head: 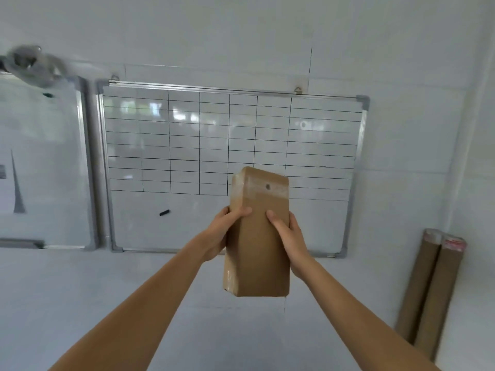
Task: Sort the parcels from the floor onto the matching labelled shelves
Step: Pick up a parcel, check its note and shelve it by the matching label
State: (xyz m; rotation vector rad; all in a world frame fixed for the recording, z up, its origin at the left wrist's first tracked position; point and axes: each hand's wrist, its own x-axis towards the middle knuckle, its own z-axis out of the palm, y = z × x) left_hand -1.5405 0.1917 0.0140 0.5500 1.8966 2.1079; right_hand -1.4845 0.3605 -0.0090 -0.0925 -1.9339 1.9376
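Note:
I hold a tall brown cardboard parcel upright in front of me, wrapped in clear tape, with a small dark spot near its top. My left hand grips its left side, thumb across the front. My right hand grips its right side, thumb on the front face too. Both arms reach forward from the bottom of the view. No shelves, labels or floor parcels show in this view.
A whiteboard with a drawn grid hangs on the white wall behind the parcel, and a small black marker is stuck to it. A second whiteboard hangs at left. Two brown cardboard tubes lean in the right corner.

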